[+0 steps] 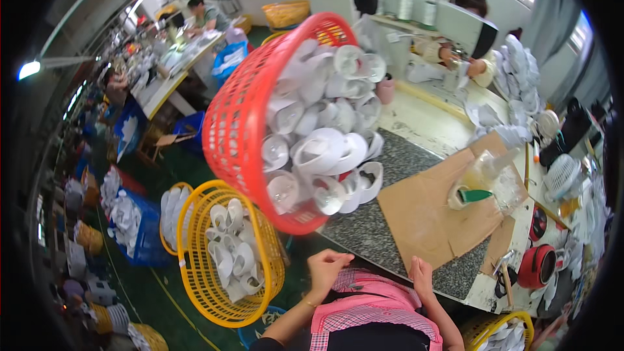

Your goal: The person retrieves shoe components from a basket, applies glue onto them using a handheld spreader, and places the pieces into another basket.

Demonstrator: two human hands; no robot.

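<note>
Two hands are in front of the pink apron (364, 302), well apart from each other. The left hand (330, 272) has its fingertips drawn together, and the right hand (422, 275) has its fingers close together; I cannot tell whether either one holds something. Both are near the front edge of one speckled table (359, 231). One red basket (234, 130) is tilted at the left part of this table, its lower rim reaching past the edge; its white pieces (318, 153) overlap too much for counting. One large cardboard sheet (416, 211) lies to the right, with one green tool (476, 195) above it. Between basket and sheet, a strip of speckled surface gives some room. Below the red basket stands one large yellow basket (272, 266), also with white pieces.
</note>
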